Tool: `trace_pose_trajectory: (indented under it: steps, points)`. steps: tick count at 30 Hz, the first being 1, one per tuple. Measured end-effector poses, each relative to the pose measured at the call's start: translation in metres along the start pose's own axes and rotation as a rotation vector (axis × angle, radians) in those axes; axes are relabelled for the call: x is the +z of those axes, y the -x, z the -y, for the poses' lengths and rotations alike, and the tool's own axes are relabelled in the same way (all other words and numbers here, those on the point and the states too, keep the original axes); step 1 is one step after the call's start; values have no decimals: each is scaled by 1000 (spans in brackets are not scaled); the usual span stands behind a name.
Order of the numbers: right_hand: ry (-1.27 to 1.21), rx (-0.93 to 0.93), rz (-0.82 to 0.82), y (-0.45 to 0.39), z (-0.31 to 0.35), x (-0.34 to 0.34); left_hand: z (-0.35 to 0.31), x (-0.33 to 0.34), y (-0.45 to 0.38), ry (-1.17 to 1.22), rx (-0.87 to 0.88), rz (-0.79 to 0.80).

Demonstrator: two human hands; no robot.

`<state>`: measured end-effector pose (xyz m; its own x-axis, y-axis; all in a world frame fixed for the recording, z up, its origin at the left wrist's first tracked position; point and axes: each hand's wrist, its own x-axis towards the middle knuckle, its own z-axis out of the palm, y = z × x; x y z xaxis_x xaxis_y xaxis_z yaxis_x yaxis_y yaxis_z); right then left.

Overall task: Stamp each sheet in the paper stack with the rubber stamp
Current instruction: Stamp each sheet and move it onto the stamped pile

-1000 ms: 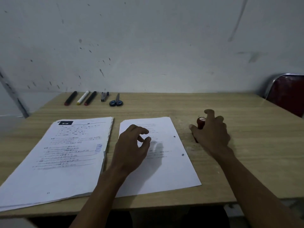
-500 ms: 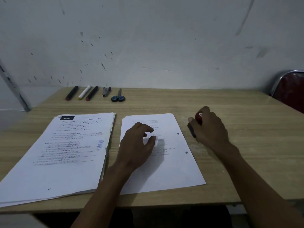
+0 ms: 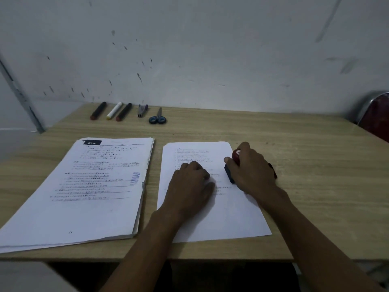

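Observation:
A thick paper stack (image 3: pixel 84 192) lies on the left of the wooden table (image 3: pixel 315 165); its top sheet bears a blue stamp mark near the right edge. A single white sheet (image 3: pixel 229 216) lies to its right. My left hand (image 3: pixel 189 186) rests on this sheet with fingers curled, holding nothing. My right hand (image 3: pixel 252 171) grips the rubber stamp (image 3: pixel 235 157), which has a red knob and a dark base, over the sheet's right edge. Whether the base touches the paper is hidden by my fingers.
Three markers (image 3: pixel 113 110), a small dark tool (image 3: pixel 142 110) and blue-handled scissors (image 3: pixel 157 118) lie in a row by the wall at the back. A red chair with a metal frame (image 3: pixel 376 116) stands at the right edge.
My right hand has carried the stamp leftward from the bare table onto the single sheet's right edge. My left hand has stayed on the sheet.

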<state>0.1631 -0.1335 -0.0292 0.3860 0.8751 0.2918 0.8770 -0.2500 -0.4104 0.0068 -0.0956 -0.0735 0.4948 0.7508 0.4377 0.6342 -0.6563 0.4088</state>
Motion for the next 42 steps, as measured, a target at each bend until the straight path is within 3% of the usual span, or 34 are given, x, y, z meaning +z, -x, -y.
trace_pose_trajectory:
  steps: [16, 42]
  points:
    - [214, 44, -46, 0, 9, 10, 4, 1, 1, 21, 10, -9]
    - [197, 60, -44, -1, 7, 10, 4, 2, 2, 29, -12, 10]
